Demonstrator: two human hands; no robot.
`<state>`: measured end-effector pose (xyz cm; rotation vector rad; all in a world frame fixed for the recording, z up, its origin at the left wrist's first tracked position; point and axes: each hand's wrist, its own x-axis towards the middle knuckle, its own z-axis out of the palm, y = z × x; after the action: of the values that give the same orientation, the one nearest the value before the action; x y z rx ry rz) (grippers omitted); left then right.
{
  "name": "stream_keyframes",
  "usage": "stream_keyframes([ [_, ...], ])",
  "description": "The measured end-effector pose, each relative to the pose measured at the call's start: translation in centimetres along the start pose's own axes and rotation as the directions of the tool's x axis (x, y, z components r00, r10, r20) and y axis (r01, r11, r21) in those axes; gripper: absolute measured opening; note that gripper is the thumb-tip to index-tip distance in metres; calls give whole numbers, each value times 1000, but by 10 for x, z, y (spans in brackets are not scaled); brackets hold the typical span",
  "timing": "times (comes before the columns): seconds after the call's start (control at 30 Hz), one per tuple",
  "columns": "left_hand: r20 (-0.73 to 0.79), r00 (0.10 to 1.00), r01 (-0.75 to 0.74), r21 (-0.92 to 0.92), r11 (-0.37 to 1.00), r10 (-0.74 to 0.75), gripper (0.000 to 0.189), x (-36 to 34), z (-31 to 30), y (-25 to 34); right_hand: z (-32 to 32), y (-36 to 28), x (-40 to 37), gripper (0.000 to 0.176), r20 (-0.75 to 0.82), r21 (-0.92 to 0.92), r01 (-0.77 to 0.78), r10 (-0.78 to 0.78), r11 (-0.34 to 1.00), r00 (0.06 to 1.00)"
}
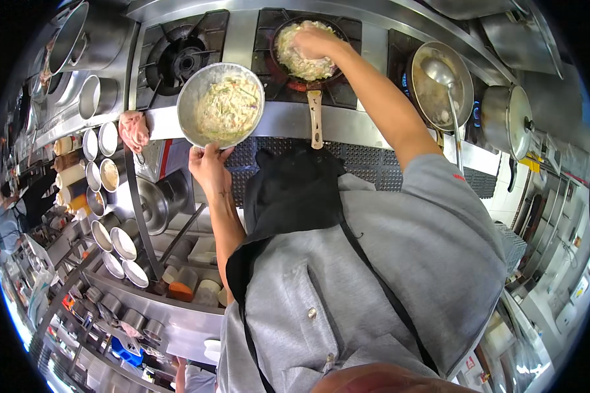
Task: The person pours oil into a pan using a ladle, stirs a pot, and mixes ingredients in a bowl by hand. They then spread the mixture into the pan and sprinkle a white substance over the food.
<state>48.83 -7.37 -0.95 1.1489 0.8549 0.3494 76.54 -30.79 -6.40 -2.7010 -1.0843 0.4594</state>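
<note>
My left hand (pixel 210 162) grips the near rim of a metal mixing bowl (pixel 186 108), which is tilted toward me. Inside the bowl lies a pale, wet batter mixture (pixel 227 105) with shredded vegetables. My right hand (pixel 313 43) is down in a frying pan (pixel 316 83) on the middle burner, touching a layer of the same-looking mixture (pixel 303 64). Its fingertips are hidden in the food, so I cannot make out whether they hold any. The pan's light-coloured handle (pixel 315 119) points toward me.
Left of the pan is an unlit burner (pixel 185 59). To the right, a wok (pixel 462 69) with a ladle (pixel 439 71) sits over a blue flame, beside a lidded pot (pixel 509 121). A pink cloth (pixel 134 131) and several metal containers (pixel 109 139) stand at the left.
</note>
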Motion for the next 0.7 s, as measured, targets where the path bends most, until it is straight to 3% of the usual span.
stream_keyframes([
  [0.03, 3, 1000, -1, -8, 1000, 1, 7, 0, -1, 0, 5, 6, 6, 25, 27, -99, -46, 49, 994, 998],
  [0.13, 13, 1000, 27, -37, 999, -26, 7, 2, 1, -1, -4, 4, -5, 26, 14, -38, -73, 73, 997, 997],
  [0.17, 17, 999, 36, -13, 999, -35, 7, 5, -1, -3, -7, -1, -4, 20, -94, -156, -108, 94, 982, 991],
  [0.2, 23, 1000, 19, -37, 999, -18, 7, 7, -1, -7, -19, -18, -3, 20, -90, -157, -86, 72, 984, 993],
  [0.27, 55, 998, 30, -35, 999, -28, 7, 8, 8, -6, -48, -56, -17, 16, -259, 93, 33, -8, 995, 966],
  [0.3, 76, 996, 47, -9, 999, -46, 6, 10, 11, -8, -50, -72, -17, 10, -243, 107, 148, -118, 983, 963],
  [0.33, 84, 995, 50, -11, 999, -49, 6, 11, 16, -9, -39, -90, -15, 10, -299, 256, 256, -176, 932, 938],
  [0.37, 87, 994, 61, 1, 998, -61, 6, 12, 23, -9, -47, -111, -18, 11, -82, 254, 167, -150, 953, 985],
  [0.43, 106, 992, 66, -17, 998, -64, 7, 13, 38, -9, -29, -139, -23, 28, -168, 37, 116, -109, 993, 980],
  [0.47, 112, 991, 71, -20, 997, -68, 7, 12, 47, -11, -23, -139, -15, 30, -14, -29, 148, -148, 989, 989],
  [0.57, 128, 990, 67, -84, 994, -56, 13, 16, 66, -13, -3, -131, 1, 30, 35, 42, 110, -112, 993, 993],
  [0.63, 131, 988, 90, -82, 993, -79, 13, 20, 69, -14, -12, -123, -2, 29, -48, 130, 183, -179, 974, 983],
  [0.7, 134, 986, 116, -80, 990, -105, 13, 21, 71, -13, -39, -114, -8, 30, -46, 206, 150, -143, 967, 989],
])
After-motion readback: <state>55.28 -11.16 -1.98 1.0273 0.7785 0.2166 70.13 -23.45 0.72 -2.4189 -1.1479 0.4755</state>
